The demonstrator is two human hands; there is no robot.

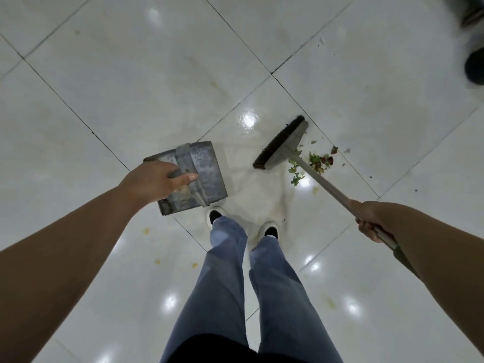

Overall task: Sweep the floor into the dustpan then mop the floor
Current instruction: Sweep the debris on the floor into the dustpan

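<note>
both hands are curled tight: left hand (159,179) grips the dustpan (199,176), right hand (372,221) grips the broom (284,145).

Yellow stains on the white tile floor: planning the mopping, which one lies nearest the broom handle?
The yellowish smear just below the long grey broom handle, beside the green leaf scraps; the other stains lie near the person's legs.

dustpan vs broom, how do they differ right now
The dustpan is a flat metal box gripped by the left hand; the broom is a long-handled brush gripped by the right hand. The dustpan sits left of the feet, away from the green scraps; the broom head lies beside them. Both look grey.
</note>
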